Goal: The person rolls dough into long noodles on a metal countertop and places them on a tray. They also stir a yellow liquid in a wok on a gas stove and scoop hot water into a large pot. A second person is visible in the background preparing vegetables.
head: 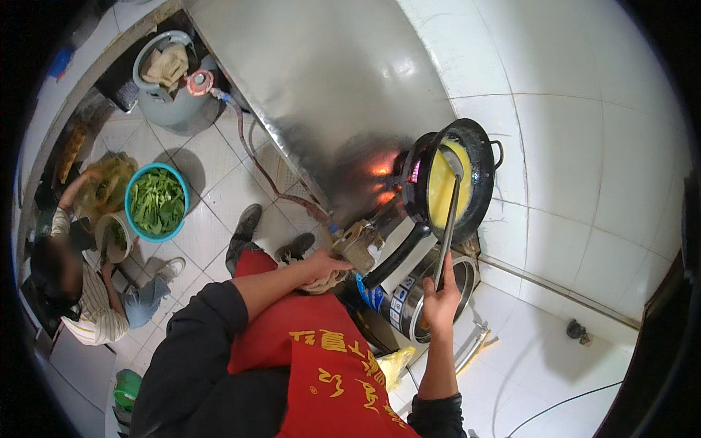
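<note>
My right hand (pixel 441 301) grips the long metal handle of a ladle (pixel 453 202). The ladle's bowl rests in yellow liquid (pixel 441 180) inside a black wok (pixel 481 186) that sits over a lit burner. The wok's black handle (pixel 397 257) slants toward me, with neither hand on it. My left hand (pixel 323 265) has a beige cloth (pixel 320 284) bunched in it, and its fingertips reach the grimy metal burner fitting (pixel 358 246). How firmly they touch the fitting is hidden.
Orange flame (pixel 383 169) glows beside the wok. A hose (pixel 257 164) links the burner to a gas cylinder (pixel 178 109). A metal pot (pixel 405 306) stands beneath the wok handle. At left, a seated person (pixel 98 295) works near a blue basin (pixel 186 191) of leafy greens.
</note>
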Demonstrator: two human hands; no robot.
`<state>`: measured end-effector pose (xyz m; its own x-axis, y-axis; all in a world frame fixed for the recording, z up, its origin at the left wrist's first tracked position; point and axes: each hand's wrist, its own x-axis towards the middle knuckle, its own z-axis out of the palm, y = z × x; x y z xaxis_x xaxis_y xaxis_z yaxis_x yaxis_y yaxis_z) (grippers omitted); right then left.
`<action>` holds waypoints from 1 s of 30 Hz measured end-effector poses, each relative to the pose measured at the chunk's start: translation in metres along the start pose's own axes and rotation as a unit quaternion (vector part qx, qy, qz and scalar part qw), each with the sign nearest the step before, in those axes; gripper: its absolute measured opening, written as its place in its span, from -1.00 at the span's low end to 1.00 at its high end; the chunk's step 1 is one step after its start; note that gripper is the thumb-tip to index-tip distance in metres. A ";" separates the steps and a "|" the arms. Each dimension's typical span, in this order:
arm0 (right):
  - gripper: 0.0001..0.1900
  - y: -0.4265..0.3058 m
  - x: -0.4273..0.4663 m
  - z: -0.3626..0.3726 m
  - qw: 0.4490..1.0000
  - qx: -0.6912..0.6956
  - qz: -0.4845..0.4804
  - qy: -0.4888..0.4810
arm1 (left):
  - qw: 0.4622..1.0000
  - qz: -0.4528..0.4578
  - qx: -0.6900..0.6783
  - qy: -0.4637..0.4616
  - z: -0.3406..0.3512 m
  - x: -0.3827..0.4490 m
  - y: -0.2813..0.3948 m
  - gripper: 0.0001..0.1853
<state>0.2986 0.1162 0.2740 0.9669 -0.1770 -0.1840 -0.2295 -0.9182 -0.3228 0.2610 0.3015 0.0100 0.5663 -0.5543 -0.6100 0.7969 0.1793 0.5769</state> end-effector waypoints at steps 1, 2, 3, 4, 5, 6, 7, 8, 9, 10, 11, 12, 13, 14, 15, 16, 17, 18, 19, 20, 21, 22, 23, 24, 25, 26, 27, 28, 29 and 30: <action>-0.22 0.005 -0.007 0.001 1.000 0.012 -0.005 0.001 | 1.000 0.013 -0.004 -0.001 0.000 -0.002 -0.001 -0.57; -0.21 0.013 -0.015 0.004 1.000 0.025 -0.009 0.002 | 1.000 0.016 -0.018 -0.005 0.001 0.003 -0.007 -0.58; -0.21 0.014 -0.021 0.005 0.999 0.040 -0.016 0.004 | 0.999 0.022 -0.031 -0.008 0.002 0.008 -0.011 -0.58; -0.21 0.009 -0.028 0.002 0.998 0.062 0.008 -0.011 | 0.999 0.027 -0.044 -0.010 0.002 0.012 -0.016 -0.59; -0.21 0.006 -0.036 0.000 0.999 0.046 0.007 -0.016 | 0.999 0.028 -0.044 -0.007 0.003 0.014 -0.023 -0.59; -0.21 0.005 -0.044 -0.003 0.999 0.031 0.007 -0.017 | 0.999 0.030 -0.042 -0.006 0.004 0.013 -0.020 -0.59; -0.21 0.006 -0.052 -0.005 1.000 0.016 0.006 -0.019 | 0.999 0.032 -0.039 -0.005 0.004 0.011 -0.018 -0.59; -0.21 0.010 -0.059 -0.005 1.000 0.003 -0.016 -0.010 | 0.999 0.026 -0.030 -0.009 0.004 0.010 -0.016 -0.59; -0.21 0.009 -0.065 -0.007 0.999 0.012 0.024 -0.019 | 1.000 0.020 -0.019 -0.011 0.003 0.009 -0.014 -0.59; -0.22 0.006 -0.072 -0.012 0.997 0.020 0.065 -0.029 | 1.000 0.014 -0.009 -0.013 0.002 0.008 -0.011 -0.58; -0.22 0.004 -0.078 -0.015 0.993 0.028 0.105 -0.039 | 1.000 0.016 -0.003 -0.014 0.002 0.007 -0.009 -0.58; -0.22 0.006 -0.083 -0.019 0.991 0.012 0.124 -0.045 | 1.000 0.018 0.004 -0.015 0.001 0.008 -0.009 -0.58; -0.22 0.008 -0.087 -0.022 0.992 0.003 0.115 -0.044 | 1.000 0.020 0.011 -0.016 0.000 0.007 -0.009 -0.57; -0.22 0.010 -0.091 -0.024 0.993 -0.006 0.106 -0.042 | 1.000 0.027 0.004 -0.015 0.000 0.007 -0.010 -0.57; -0.22 0.011 -0.093 -0.026 0.994 -0.014 0.097 -0.039 | 0.999 0.034 -0.001 -0.015 0.001 0.008 -0.011 -0.56; -0.22 0.011 -0.093 -0.027 0.993 -0.022 0.108 -0.041 | 0.999 0.041 -0.006 -0.015 0.001 0.009 -0.012 -0.56; -0.22 0.010 -0.093 -0.028 0.992 -0.030 0.118 -0.043 | 0.999 0.030 -0.017 -0.014 0.001 0.010 -0.014 -0.57; -0.22 0.012 -0.093 -0.029 0.990 -0.036 0.129 -0.043 | 0.999 0.018 -0.027 -0.013 0.002 0.009 -0.011 -0.57; -0.22 0.015 -0.091 -0.029 0.991 -0.034 0.129 -0.033 | 0.999 0.007 -0.037 -0.013 0.004 0.008 -0.009 -0.58; -0.22 0.021 -0.088 -0.027 0.991 -0.031 0.128 -0.023 | 0.999 0.012 -0.041 -0.010 0.005 0.006 -0.006 -0.59; -0.22 0.027 -0.084 -0.024 0.991 -0.029 0.128 -0.013 | 0.999 0.018 -0.046 -0.008 0.005 0.004 -0.004 -0.59; -0.22 0.035 -0.080 -0.021 0.992 -0.024 0.123 -0.004 | 0.998 0.023 -0.051 -0.005 0.006 0.003 -0.003 -0.60; -0.22 0.044 -0.074 -0.019 0.993 -0.019 0.119 0.004 | 0.997 0.025 -0.067 -0.005 0.007 0.002 -0.003 -0.61; -0.22 0.052 -0.068 -0.017 0.993 -0.014 0.114 0.013 | 0.996 0.028 -0.083 -0.005 0.008 0.002 -0.003 -0.62; -0.22 0.059 -0.061 -0.016 0.996 -0.019 0.084 0.022 | 0.995 0.031 -0.099 -0.005 0.009 0.001 -0.003 -0.63; -0.23 0.061 -0.053 -0.014 0.998 -0.024 0.053 0.028 | 0.994 0.038 -0.104 0.001 0.009 0.004 -0.008 -0.64; -0.23 0.061 -0.046 -0.013 0.999 -0.029 0.021 0.035 | 0.993 0.044 -0.110 0.007 0.010 0.007 -0.012 -0.65; -0.23 0.057 -0.039 -0.013 0.996 0.022 0.080 0.025 | 0.992 0.051 -0.116 0.013 0.011 0.010 -0.016 -0.66; -0.23 0.055 -0.032 -0.012 0.998 0.006 0.063 0.027 | 0.997 0.041 -0.071 0.008 0.008 0.006 -0.009 -0.65; -0.23 0.054 -0.025 -0.013 0.998 -0.010 0.048 0.029 | 0.999 0.030 -0.024 0.002 0.005 -0.004 0.006 -0.64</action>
<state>0.2630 0.0662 0.2727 0.9452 -0.2850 -0.1590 -0.3206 -0.9024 -0.2879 0.2630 0.3009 0.0187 0.6141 -0.5385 -0.5769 0.7706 0.2512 0.5858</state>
